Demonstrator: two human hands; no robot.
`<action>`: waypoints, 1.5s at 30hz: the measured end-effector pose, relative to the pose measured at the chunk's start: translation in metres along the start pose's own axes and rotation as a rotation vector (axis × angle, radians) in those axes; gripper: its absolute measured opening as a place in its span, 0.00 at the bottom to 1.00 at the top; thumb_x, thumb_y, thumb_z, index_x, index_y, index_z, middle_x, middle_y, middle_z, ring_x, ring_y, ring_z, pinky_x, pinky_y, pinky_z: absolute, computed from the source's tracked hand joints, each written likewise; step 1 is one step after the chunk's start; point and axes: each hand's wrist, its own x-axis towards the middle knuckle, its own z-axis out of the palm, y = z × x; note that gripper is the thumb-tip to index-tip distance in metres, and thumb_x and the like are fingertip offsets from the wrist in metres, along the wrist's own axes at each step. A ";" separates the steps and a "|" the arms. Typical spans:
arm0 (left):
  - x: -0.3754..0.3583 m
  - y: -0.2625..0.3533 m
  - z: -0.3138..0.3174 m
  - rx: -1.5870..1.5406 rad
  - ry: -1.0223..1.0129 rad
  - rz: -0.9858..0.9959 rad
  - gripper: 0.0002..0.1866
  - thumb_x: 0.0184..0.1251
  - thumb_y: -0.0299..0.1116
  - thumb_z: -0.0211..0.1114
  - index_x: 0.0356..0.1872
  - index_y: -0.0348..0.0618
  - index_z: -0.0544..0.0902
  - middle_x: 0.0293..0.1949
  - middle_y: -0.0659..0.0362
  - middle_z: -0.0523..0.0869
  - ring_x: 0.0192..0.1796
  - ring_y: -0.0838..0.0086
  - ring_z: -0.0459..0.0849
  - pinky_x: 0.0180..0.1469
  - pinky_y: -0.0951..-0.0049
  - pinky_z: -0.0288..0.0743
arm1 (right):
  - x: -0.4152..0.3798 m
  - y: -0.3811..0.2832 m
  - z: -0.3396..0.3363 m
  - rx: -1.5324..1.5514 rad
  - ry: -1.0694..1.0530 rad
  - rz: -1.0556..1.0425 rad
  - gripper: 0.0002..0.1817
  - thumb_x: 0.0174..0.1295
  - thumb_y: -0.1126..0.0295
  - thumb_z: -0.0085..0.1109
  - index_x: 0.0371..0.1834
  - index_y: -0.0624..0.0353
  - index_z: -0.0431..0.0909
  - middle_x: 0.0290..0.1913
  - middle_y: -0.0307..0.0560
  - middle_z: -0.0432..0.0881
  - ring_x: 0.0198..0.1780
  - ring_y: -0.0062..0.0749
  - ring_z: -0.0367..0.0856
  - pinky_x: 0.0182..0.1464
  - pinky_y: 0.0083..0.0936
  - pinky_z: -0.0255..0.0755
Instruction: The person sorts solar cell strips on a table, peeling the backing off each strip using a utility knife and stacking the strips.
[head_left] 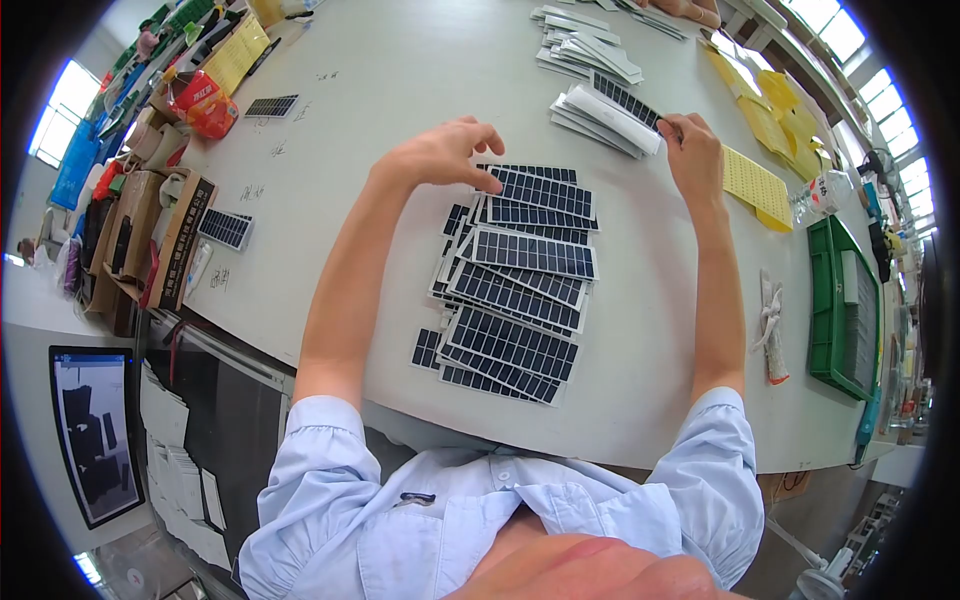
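A pile of small dark solar panels with white edges lies fanned out in the middle of the table. My left hand is over the pile's far left corner, its fingers curved and apart, with nothing held. Its thumb tip is at the edge of a panel; whether it touches cannot be made out. Farther right, my right hand pinches the near end of a single solar panel. That panel slants over a stack of white-backed pieces, some lying face down.
More white pieces and another person's hand are at the far side. Yellow sheets and a green tray lie right. On the left are separate panels, a red-labelled bottle and cardboard boxes.
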 end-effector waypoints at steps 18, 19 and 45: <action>-0.006 0.013 -0.007 0.077 -0.182 -0.099 0.32 0.46 0.44 0.79 0.53 0.47 0.76 0.58 0.58 0.74 0.59 0.62 0.76 0.60 0.62 0.73 | -0.005 -0.028 -0.007 0.219 -0.149 0.007 0.10 0.62 0.66 0.64 0.39 0.62 0.85 0.31 0.52 0.83 0.29 0.34 0.79 0.36 0.29 0.72; -0.007 0.014 -0.007 0.102 -0.226 -0.142 0.34 0.45 0.46 0.79 0.55 0.47 0.76 0.59 0.58 0.74 0.60 0.62 0.76 0.61 0.61 0.73 | -0.003 -0.020 -0.008 0.219 -0.148 0.004 0.10 0.62 0.66 0.64 0.39 0.62 0.85 0.31 0.52 0.83 0.29 0.34 0.79 0.36 0.29 0.72; 0.028 0.043 0.031 -1.512 0.228 0.155 0.15 0.77 0.44 0.56 0.49 0.42 0.75 0.42 0.59 0.84 0.41 0.77 0.84 0.47 0.77 0.81 | -0.029 -0.089 -0.033 0.753 -0.376 0.063 0.13 0.68 0.63 0.62 0.44 0.63 0.83 0.24 0.30 0.74 0.27 0.13 0.63 0.28 0.17 0.60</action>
